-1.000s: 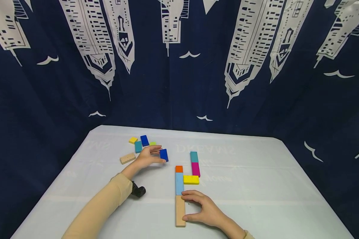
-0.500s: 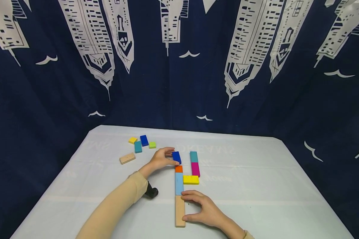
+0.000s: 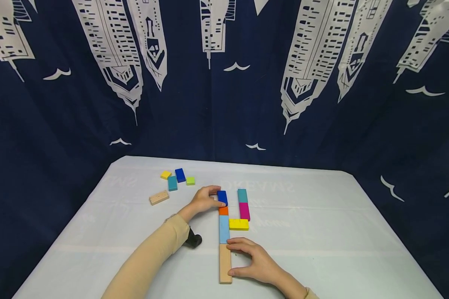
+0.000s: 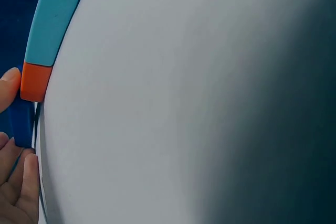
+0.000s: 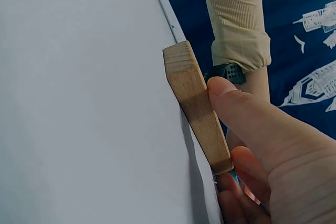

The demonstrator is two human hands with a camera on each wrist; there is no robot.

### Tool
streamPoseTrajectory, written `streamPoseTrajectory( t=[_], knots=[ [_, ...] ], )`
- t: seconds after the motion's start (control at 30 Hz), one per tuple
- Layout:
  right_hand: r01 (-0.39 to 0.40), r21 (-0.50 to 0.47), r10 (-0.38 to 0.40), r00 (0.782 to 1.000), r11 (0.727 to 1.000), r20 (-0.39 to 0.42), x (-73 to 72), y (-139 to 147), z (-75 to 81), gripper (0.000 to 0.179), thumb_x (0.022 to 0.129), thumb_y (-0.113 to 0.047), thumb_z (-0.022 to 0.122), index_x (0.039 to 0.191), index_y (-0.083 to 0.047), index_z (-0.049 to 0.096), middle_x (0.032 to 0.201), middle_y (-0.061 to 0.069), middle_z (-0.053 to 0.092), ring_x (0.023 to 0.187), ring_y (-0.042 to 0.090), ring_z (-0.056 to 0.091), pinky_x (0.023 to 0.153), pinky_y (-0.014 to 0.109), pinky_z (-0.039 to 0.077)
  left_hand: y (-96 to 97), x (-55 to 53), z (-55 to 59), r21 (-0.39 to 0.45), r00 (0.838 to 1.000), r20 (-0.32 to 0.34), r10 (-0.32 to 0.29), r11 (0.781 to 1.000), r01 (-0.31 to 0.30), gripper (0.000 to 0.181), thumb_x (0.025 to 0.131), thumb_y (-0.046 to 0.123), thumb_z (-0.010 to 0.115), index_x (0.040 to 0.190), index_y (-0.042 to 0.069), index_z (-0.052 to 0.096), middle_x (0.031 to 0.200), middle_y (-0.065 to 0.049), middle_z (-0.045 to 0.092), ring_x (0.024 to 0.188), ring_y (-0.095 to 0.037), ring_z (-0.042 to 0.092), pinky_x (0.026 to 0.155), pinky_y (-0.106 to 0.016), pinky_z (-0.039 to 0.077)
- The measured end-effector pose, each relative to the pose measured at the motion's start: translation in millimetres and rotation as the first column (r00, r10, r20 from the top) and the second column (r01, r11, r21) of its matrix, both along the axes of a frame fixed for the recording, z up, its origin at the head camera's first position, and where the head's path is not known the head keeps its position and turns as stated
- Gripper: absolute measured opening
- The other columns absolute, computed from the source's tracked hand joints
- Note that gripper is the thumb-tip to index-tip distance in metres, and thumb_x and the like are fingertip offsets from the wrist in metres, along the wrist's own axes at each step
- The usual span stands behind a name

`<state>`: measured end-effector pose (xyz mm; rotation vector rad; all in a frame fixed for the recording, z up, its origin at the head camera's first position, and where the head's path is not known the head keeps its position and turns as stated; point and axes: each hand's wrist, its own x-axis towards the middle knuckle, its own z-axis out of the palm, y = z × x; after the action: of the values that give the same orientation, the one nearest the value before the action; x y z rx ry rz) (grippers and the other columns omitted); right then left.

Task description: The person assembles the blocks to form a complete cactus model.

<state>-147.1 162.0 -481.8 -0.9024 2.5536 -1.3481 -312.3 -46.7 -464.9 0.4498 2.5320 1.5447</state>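
Observation:
My left hand (image 3: pixel 203 200) pinches a dark blue block (image 3: pixel 222 197) between thumb and fingers at the far end of a row of blocks. The row holds an orange block (image 3: pixel 223 211), a light blue block (image 3: pixel 224 229) and a long plain wooden block (image 3: pixel 225 265) nearest me. In the left wrist view, the dark blue block (image 4: pixel 22 124) is right at the orange one's end. My right hand (image 3: pixel 260 263) rests its thumb and fingertips along the wooden block's right side, the fingertips by its joint with the light blue block.
A yellow block (image 3: pixel 239 224) juts right from the light blue one. Beyond it lie a magenta block (image 3: pixel 244 211) and a teal block (image 3: pixel 242 195) end to end. Several loose blocks, including a wooden one (image 3: pixel 159 197) and a lime one (image 3: pixel 190 181), lie at back left.
My left hand has carried the dark blue block rightward from near the loose blocks to the orange block's far end, and it has turned in line with the row. My right hand has stayed put.

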Motion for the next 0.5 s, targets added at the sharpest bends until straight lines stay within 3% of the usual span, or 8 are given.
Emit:
streamPoseTrajectory(
  t=[0.5],
  knots=[
    [0.006,0.004,-0.006,1.000,1.000,-0.001,0.7,0.0,0.4,0.057,0.074,-0.042,0.077,0.123,-0.019,0.062,0.129,-0.006,0.054,0.117,0.011,0.051,0.100,0.032,0.041,-1.0,0.7,-0.4,-0.033,1.000,0.028,-0.001,0.999,0.001,0.053,0.080,0.012,0.075,0.128,0.001,0.056,0.130,-0.010,0.056,0.118,-0.024,0.051,0.099,-0.035,0.042]
  ],
)
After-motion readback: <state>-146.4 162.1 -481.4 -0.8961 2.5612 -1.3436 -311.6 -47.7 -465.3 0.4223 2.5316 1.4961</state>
